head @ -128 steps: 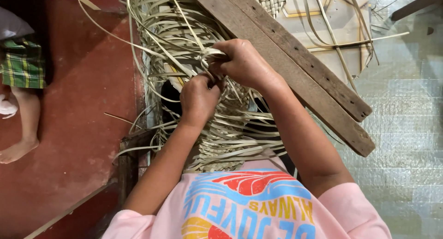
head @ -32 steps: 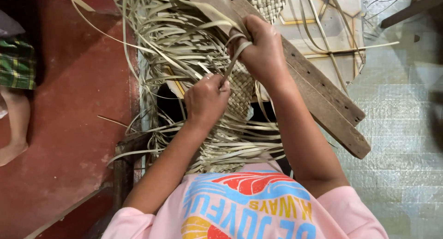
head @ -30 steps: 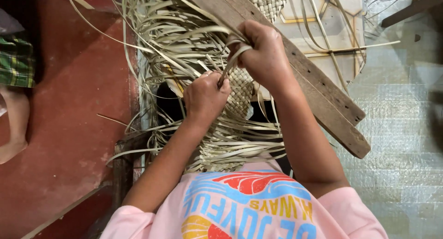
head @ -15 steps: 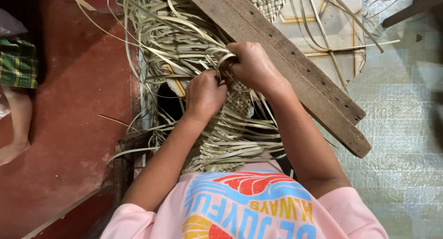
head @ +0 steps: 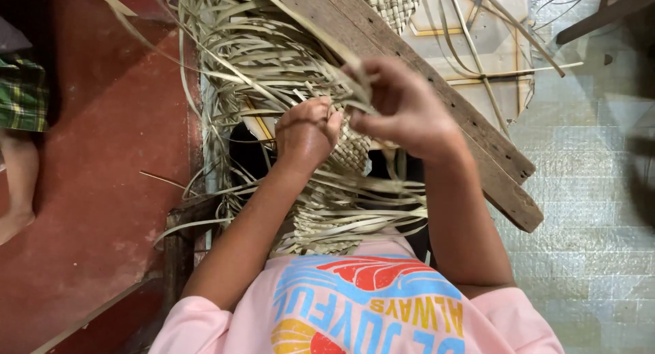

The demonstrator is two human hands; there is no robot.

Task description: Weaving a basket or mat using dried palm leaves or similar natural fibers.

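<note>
1. Left hand (head: 306, 132): closed in a loose fist on the pale woven palm-leaf mat (head: 351, 149), fingers curled into its strips just above the plaited patch.
2. Right hand (head: 402, 105): raised just beside the left, thumb and fingers pinched narrow on a single leaf strip (head: 321, 50) that runs up and away to the left.
3. Woven mat: lies in front of the person's chest, over the lap; loose strip ends (head: 232, 47) fan out above and to the left.
4. Weathered wooden plank (head: 491, 156): crosses diagonally behind the right hand, partly under the strips.
5. Pink shirt (head: 368, 306): bears a printed graphic in blue, red and yellow, cut off by the lower edge.
6. Red floor (head: 102, 190), left; another person's leg in green plaid shorts (head: 24, 91), cut off at the left edge.
7. Hidden: the lap and the mat's lower edge, under strips and arms.
</note>
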